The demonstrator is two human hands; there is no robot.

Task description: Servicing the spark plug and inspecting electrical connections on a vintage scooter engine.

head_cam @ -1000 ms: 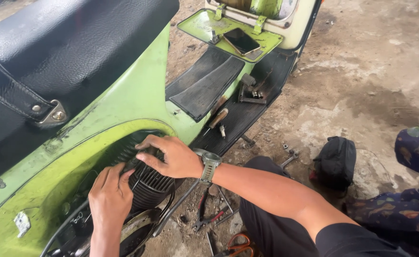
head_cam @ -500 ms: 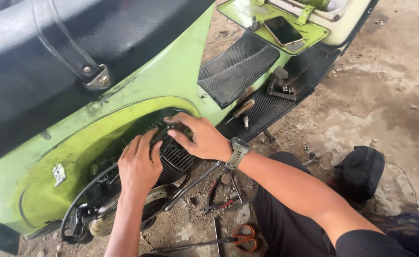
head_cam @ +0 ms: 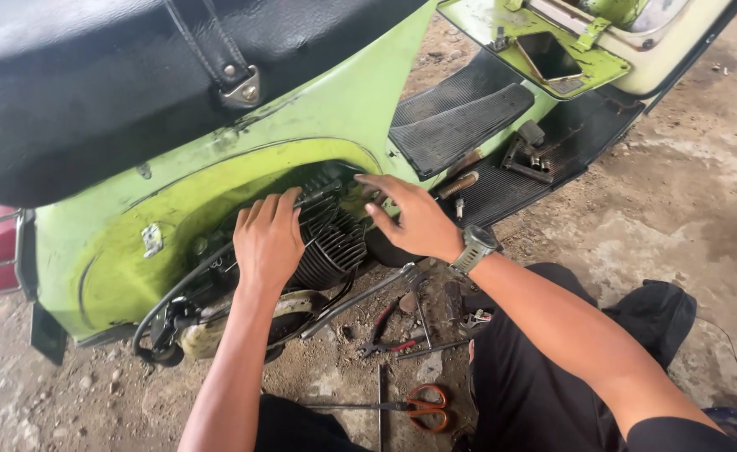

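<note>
We're down beside the green scooter (head_cam: 218,180), both hands in its open engine bay. Half a second back, our right hand (head_cam: 414,219) lay flat over the finned cylinder (head_cam: 331,243); now it has lifted off and hangs just to the right of it, fingers spread wide, holding nothing. Our left hand (head_cam: 266,238) has stayed on the metal but slid a touch: palm pressed on the left side of the fins, fingers narrow together, tips up near the top edge of the bay. It looks pressed against the part rather than closed round it, though we can't see under the palm.

The view has swung left as well, so more of the black seat (head_cam: 92,84) and the floorboard mat (head_cam: 460,117) shows than before.

The cylinder sits where it did, inside the arch of the side panel, a black cable (head_cam: 176,293) looping below it. So we read this as one hand letting go while the other steadies the part.

On the ground just under our right wrist, by the watch (head_cam: 474,249), lie red-handled pliers (head_cam: 385,335), and nearer us orange-handled scissors (head_cam: 423,406).
</note>
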